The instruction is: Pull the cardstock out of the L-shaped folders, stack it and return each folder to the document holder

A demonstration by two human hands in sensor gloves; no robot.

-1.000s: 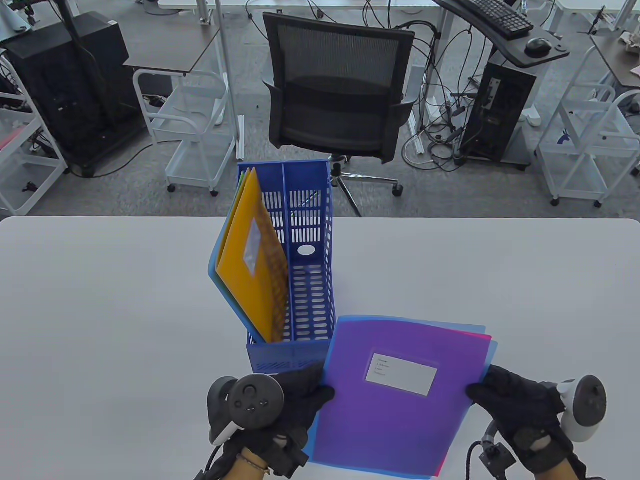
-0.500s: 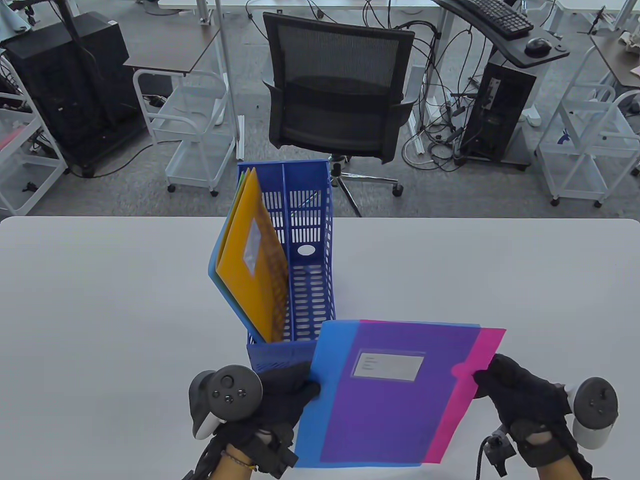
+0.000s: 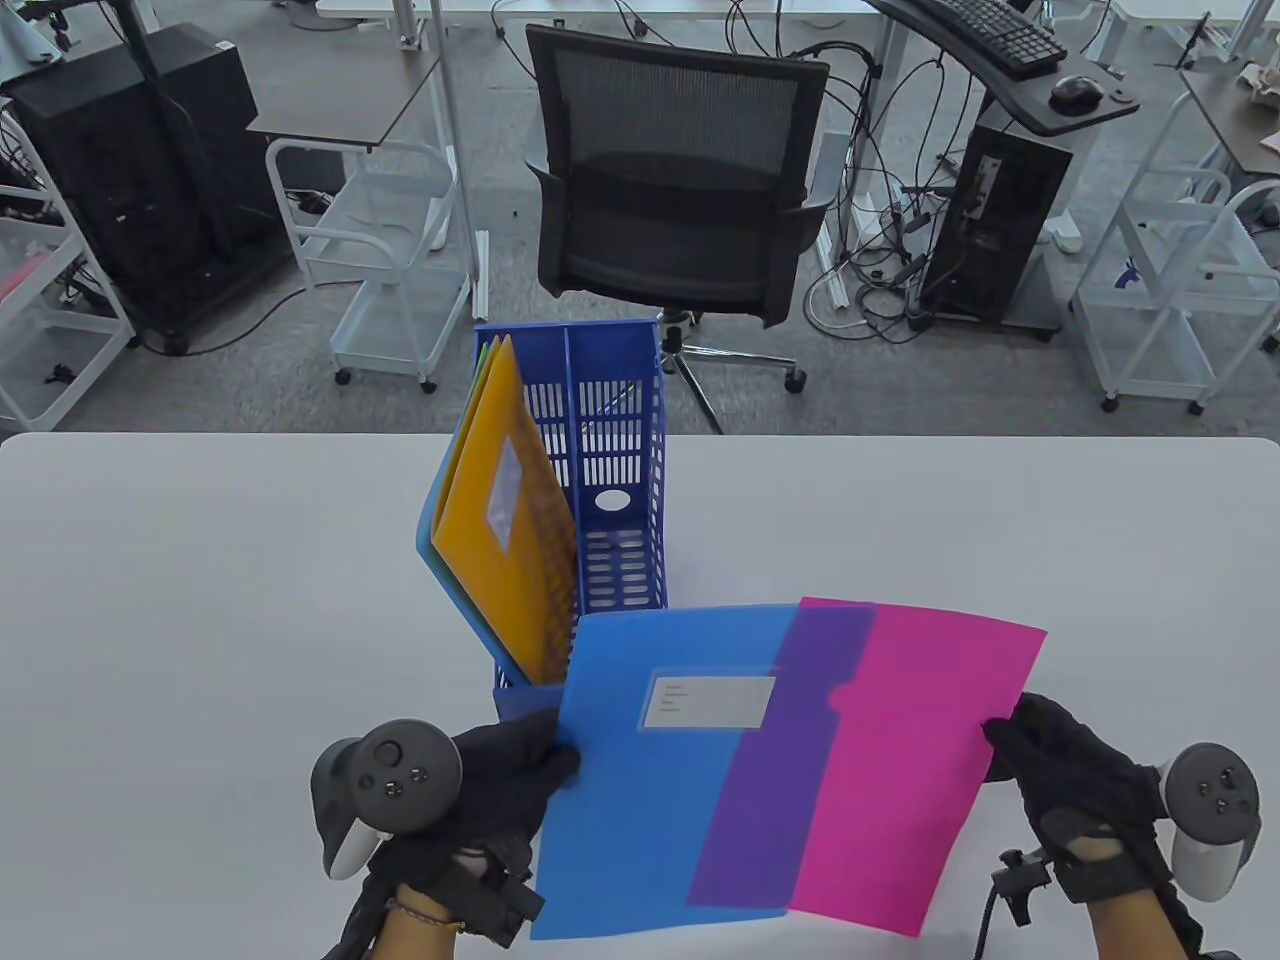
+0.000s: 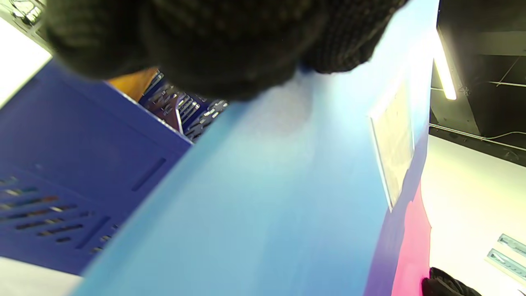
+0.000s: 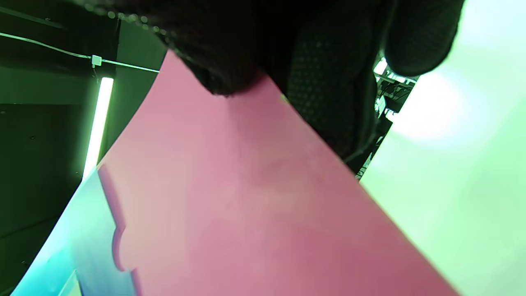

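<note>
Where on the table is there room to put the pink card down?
Bare table lies right of the holder, up to the far edge, and another bare patch left of it. The near middle is crowded: the right hand pinches the pink card, the left hand the blue folder.

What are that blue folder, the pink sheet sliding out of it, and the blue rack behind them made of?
Blue folder: probably thin translucent plastic, since the pink sheet shows purple through it; smooth, slightly glossy.
Pink sheet: looks like matte cardstock, opaque and staying fairly flat while held by one edge.
Blue rack: seemingly rigid moulded plastic, with slotted walls.
</note>
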